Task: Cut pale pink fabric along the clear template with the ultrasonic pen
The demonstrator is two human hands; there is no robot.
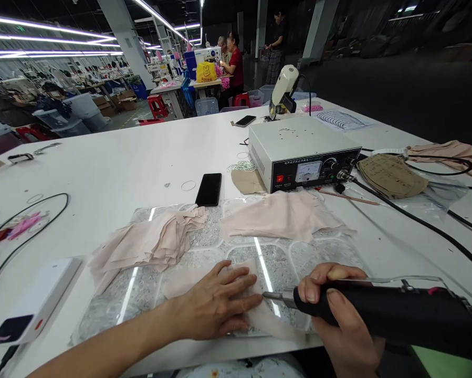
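Note:
My left hand (216, 307) lies flat with fingers stretched out, pressing a piece of pale pink fabric (267, 317) onto a clear glass plate (204, 241) over a speckled pad. My right hand (338, 310) is wrapped round a black handheld cutting tool (393, 312); its metal tip (273, 297) touches the fabric just right of my left fingertips. Two stacks of the same pink fabric lie further back on the plate, one at the left (149, 244) and one at the right (283, 215).
A white control box with a dial meter (299, 152) stands behind the plate, black cables (417, 220) running from it. A black phone (209, 189), tan cardboard pieces (391, 176), a white device (34, 304) and another tool (283, 89) lie around. People work at tables far behind.

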